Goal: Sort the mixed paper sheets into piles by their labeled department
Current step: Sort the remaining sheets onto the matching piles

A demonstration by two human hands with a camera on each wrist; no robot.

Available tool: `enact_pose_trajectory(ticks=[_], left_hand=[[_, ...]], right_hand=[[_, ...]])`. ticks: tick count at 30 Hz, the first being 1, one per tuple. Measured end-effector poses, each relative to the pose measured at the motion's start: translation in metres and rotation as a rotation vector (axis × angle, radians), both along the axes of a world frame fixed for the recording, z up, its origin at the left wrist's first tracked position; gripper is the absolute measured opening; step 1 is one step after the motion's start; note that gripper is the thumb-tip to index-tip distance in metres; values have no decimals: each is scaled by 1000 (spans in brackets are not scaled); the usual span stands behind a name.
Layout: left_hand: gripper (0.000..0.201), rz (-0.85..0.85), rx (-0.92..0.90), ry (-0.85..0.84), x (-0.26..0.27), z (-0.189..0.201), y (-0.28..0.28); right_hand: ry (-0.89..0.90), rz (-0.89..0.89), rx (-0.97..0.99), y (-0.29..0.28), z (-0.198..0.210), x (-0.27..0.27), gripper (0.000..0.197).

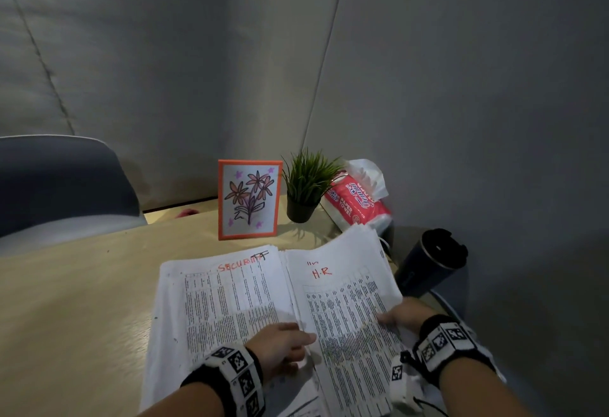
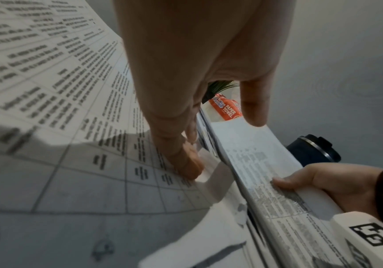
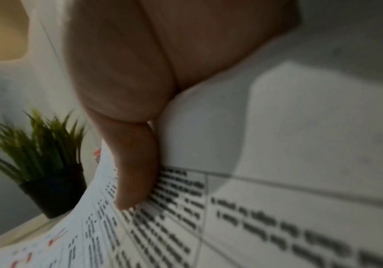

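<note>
1. While I look down from the head view, two lots of printed sheets lie side by side on the desk [image 1: 82,284]: the SECURITY pile [image 1: 224,301] flat on the left, and the H.R stack [image 1: 342,301] touching it on the right, its outer edge lifted. My left hand [image 1: 283,344] rests with fingers straight across the seam between them; my right hand [image 1: 403,316] holds the stack's right edge, thumb on top. Behind stand one flower picture [image 1: 249,199], one potted plant [image 1: 304,185], one paper towel pack [image 1: 359,202] and one dark tumbler [image 1: 428,261].

2. From the left wrist, my left fingers [image 2: 181,159] press flat on the left page – nothing pinched – while the right hand's thumb lies across the raised bundle's margin.

3. From the right wrist, my thumb [image 3: 137,172] bears on the printed face; the fingers beneath are hidden, so I judge a pinch rather than see it whole.

4. Handling, as I reckon it: thin sheets, light and limp singly, apt to slide off one another and crease if dragged. Best taken at a free corner or side edge – lifting one at a time while the other hand steadies the pile.
</note>
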State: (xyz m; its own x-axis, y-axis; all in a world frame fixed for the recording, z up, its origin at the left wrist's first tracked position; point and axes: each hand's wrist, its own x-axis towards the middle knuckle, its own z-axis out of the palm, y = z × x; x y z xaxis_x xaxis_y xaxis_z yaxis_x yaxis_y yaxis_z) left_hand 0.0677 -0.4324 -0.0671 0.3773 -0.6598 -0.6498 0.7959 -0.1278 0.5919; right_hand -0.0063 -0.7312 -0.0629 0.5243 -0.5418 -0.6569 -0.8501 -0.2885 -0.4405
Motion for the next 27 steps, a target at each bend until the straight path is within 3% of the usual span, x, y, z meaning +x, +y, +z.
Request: enact_pose_trajectory(ticks=[2,3,4,6,7,8,10,12,15,19,22,24,25,27], left_hand=[[35,-26,59,2,-2,8,3],[47,-45,103,-15,-3,11,4],[67,-67,145,-47,-5,17,6],[112,-104,158,-113,-6,27,9],[120,-131,149,-162,-5,31,9],[117,-159,153,-234,-5,38,9],[92,-200,116,-339,-6,59,10],[71,-211,24,-360,-6,89,12],[71,-67,-137,-350,0,128,25],[57,105,-230,-424,15,166,78],[79,186,-271,-464,19,183,139],[44,301,-231,-477,19,188,182],[37,339,-250,-485,19,190,204],[77,394,-328,-586,21,189,248]], right_hand=[[-72,-16,-13,21,41,-4,47],[-116,-12,-22,26,58,-8,48],[-169,6,-38,31,75,-13,46],[-273,43,-56,48,116,-26,20],[-340,53,-27,60,138,-34,9],[-407,44,22,69,158,-41,9],[-501,75,108,93,204,-52,11],[-555,175,37,107,240,-61,12],[-648,327,0,139,286,-65,19],[-725,396,-37,180,307,-61,32],[-791,465,-20,215,303,-52,48],[-832,536,5,244,299,-44,48],[-856,575,26,260,297,-39,44],[-895,613,107,289,288,-28,30]])
